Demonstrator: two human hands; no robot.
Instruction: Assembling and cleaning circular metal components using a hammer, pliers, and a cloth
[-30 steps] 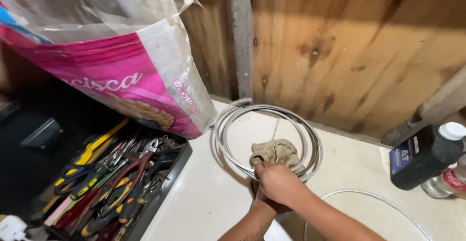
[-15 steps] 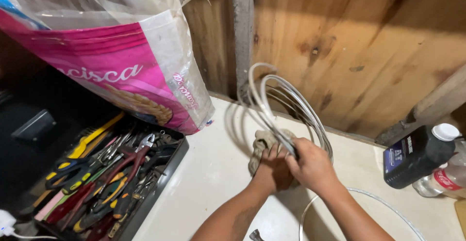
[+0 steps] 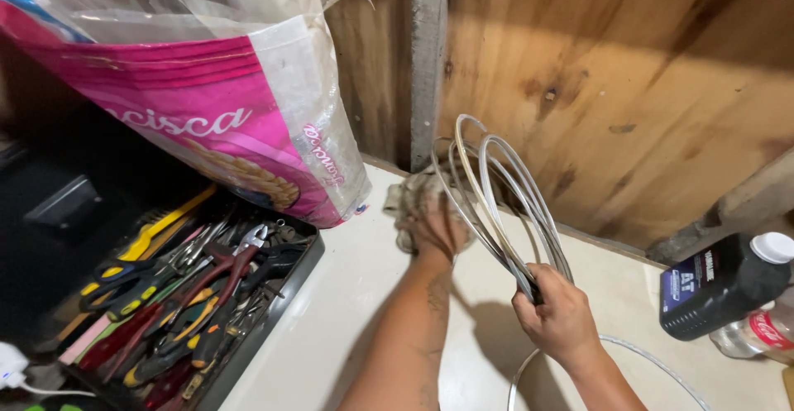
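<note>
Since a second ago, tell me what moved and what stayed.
The cable coil lay flat on the counter; the right hand has gripped it and tipped it upright. The left hand stays on the rag by the wall. Tool tray, pink bag and black bottle unchanged.

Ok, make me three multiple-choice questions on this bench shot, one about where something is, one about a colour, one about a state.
1. Where is the tool tray?
A. left of the arms
B. on the wall
C. right of the bottle

2. What colour is the cap of the dark bottle?
A. red
B. white
C. green

3. How is the coiled cable held?
A. flat on the counter
B. hanging from a nail
C. lifted upright in the right hand

Answers: 1 A, the tray of pliers lies at lower left. 2 B, a white cap tops it. 3 C, the right hand grips the coil's lower edge while the left hand presses a rag.
</note>
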